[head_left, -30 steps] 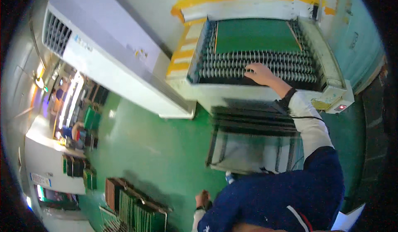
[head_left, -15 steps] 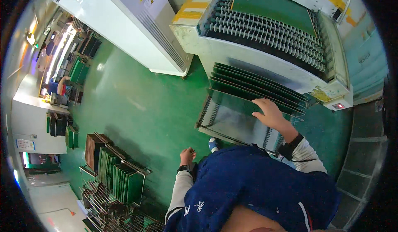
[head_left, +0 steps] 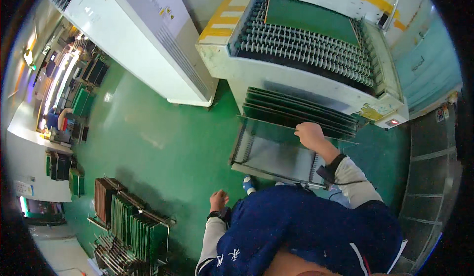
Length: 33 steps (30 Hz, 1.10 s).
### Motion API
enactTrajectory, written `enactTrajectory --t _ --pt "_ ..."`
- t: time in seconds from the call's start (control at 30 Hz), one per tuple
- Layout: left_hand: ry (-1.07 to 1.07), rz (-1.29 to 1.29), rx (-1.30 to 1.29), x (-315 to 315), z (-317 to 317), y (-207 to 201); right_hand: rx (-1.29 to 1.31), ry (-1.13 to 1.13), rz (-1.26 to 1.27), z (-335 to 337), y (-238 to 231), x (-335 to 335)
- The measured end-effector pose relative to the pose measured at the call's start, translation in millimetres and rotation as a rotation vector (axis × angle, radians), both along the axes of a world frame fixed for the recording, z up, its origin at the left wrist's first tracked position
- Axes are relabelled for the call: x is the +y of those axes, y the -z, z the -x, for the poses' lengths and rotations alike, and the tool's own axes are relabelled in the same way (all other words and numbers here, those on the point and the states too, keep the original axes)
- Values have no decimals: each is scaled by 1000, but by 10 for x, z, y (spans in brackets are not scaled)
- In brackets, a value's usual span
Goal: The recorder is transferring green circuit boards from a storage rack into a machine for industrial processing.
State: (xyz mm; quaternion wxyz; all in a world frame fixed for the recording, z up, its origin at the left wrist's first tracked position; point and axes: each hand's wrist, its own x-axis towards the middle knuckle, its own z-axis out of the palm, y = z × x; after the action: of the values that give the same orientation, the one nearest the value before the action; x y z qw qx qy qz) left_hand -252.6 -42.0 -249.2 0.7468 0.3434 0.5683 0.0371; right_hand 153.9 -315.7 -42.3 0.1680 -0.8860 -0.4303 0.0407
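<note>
One green board (head_left: 272, 128) stands frontmost in a rack (head_left: 266, 174), right of the frame's middle. It looks thin, stiff and light: hold its top edge. The right hand (head_left: 311, 136) pinches it there. The left hand (head_left: 218, 200) curls; I cannot tell how tightly.

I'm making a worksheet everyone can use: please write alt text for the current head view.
A person's right hand is at the top edge of the nearest of several standing green panels in a low rack. Beyond, a flat green panel lies on a roller machine; the left hand hangs above the green floor.
</note>
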Motion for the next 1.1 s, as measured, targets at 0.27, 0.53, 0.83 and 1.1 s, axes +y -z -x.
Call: enactTrajectory --t 0.27,0.53,0.83,1.1 --pt "34 46 27 128 173 106 -70 194 -93 -12 -1813 -198" --pt "106 98 -108 210 -359 45 463 617 -1118 -600 -1947 -1212" --pt "200 135 -200 353 -200 173 1198 535 -1701 -601 -1325 -911" --pt "226 -52 -31 217 -244 -16 1365 805 -1828 -719 -671 -683"
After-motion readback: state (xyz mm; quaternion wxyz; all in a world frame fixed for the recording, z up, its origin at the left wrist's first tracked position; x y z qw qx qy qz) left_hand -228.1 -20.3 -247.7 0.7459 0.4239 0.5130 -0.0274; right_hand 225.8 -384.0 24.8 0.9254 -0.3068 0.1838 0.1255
